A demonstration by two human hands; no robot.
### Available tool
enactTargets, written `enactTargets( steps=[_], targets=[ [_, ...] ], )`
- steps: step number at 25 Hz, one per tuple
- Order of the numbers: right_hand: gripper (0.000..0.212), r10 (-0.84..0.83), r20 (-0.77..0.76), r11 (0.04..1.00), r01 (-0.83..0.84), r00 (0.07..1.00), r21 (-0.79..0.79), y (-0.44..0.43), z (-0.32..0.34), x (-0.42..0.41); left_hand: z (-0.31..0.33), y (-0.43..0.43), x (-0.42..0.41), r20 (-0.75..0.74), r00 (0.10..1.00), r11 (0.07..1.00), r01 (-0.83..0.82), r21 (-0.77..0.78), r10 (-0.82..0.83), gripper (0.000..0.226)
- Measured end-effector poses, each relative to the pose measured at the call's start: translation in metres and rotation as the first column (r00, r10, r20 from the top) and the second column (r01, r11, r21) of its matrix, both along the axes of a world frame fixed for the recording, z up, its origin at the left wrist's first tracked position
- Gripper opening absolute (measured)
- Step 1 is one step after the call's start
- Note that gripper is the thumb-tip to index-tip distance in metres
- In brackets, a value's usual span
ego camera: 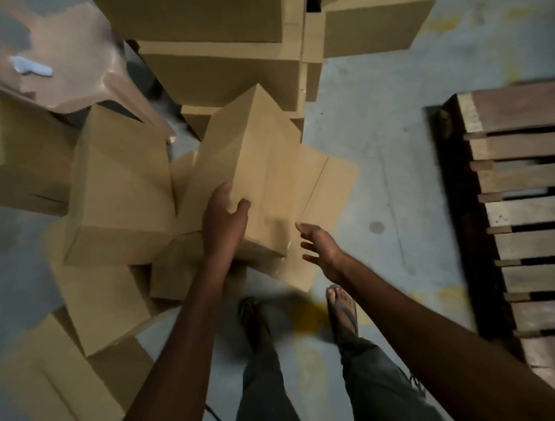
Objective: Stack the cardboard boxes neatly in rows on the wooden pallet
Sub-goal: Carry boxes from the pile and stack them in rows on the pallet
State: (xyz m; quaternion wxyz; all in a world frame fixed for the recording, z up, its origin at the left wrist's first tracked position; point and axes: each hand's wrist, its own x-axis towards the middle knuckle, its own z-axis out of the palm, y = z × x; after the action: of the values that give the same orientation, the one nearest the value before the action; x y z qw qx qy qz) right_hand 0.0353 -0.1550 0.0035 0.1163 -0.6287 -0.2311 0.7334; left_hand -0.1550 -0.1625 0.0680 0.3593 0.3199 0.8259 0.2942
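A tilted cardboard box stands on one edge amid a heap of loose boxes. My left hand grips its near corner, thumb on the right face and fingers on the left face. My right hand hovers with spread fingers just right of the box's lower corner, touching nothing. A flat cardboard sheet lies under the box on the floor. The wooden pallet lies at the right with bare slats and no boxes on the part in view.
More boxes are stacked at the back and scattered to the left and near left. A brown plastic chair stands at the upper left. My sandalled feet stand on the grey concrete floor between boxes and pallet.
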Motion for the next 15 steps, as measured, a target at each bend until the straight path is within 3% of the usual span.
enactTargets(
  steps=[5,7,10,15],
  targets=[
    [0.071,-0.077,0.138,0.991,0.091,0.987,-0.101,0.019,-0.105,-0.046,-0.092,0.05,-0.037,-0.148,0.939,0.939,0.279,-0.202,-0.311,0.074],
    [0.062,-0.113,0.116,0.981,0.129,0.987,-0.143,0.021,-0.127,-0.06,-0.114,0.056,-0.042,-0.151,0.897,0.884,0.358,-0.299,-0.414,0.079],
    [0.036,-0.154,0.106,0.971,0.171,0.982,-0.168,0.027,-0.146,-0.069,-0.133,0.055,-0.046,-0.202,0.875,0.877,0.37,-0.307,-0.44,0.083],
    [0.047,-0.098,0.145,0.982,0.119,0.985,-0.147,0.032,-0.158,-0.074,-0.139,0.05,-0.05,-0.255,0.863,0.866,0.325,-0.38,-0.436,0.082]
  ],
)
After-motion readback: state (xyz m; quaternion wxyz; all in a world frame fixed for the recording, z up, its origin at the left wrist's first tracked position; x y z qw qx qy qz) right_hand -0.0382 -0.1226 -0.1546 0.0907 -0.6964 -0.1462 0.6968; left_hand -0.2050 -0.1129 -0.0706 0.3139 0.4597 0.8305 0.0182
